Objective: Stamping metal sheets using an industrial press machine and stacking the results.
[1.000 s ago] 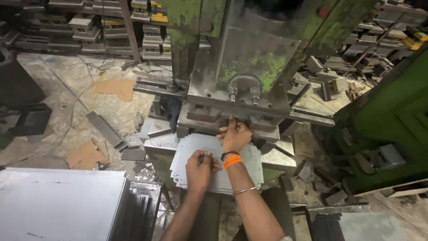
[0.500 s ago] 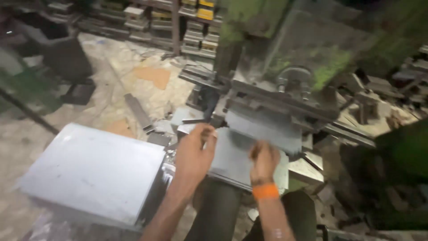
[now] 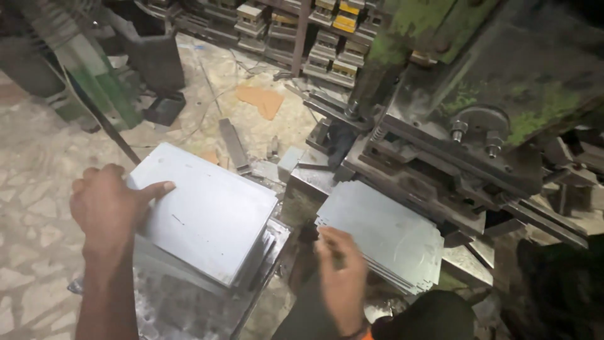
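Note:
My left hand rests on the near left edge of the top grey metal sheet of a stack, thumb stretched over its surface, fingers curled at the rim. My right hand is blurred and touches the near corner of a smaller pile of punched metal sheets lying on the press bed. An orange band shows at that wrist. The green, worn press machine rises just beyond the punched sheets.
The stack sits on a low metal stand at my left. Metal offcuts and a cardboard scrap litter the stone floor. Shelves of stacked dies line the back. A dark green frame stands at far left.
The view has swung left. My left hand left the punched sheets and moved onto the stack of plain sheets. My right hand dropped to the near corner of the punched pile.

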